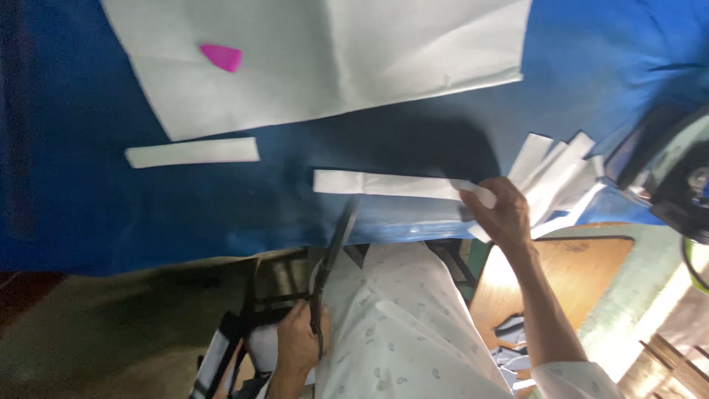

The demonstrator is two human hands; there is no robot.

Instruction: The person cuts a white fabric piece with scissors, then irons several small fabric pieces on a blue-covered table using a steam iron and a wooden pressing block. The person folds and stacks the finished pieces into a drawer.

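Scissors [334,255] in left hand [299,343]; right hand [506,210] grips white strip [391,185].

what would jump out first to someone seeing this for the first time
The bright blue cloth across the table, with a large white sheet at the top carrying a small pink chalk piece. Nearer, the right hand pinches a long white strip at the cloth's edge, while the left hand holds dark scissors pointing up at it.

A single head-worn camera looks steeply down, close over a blue-covered table [88,207] filling the upper frame, the wearer's lap at bottom centre.
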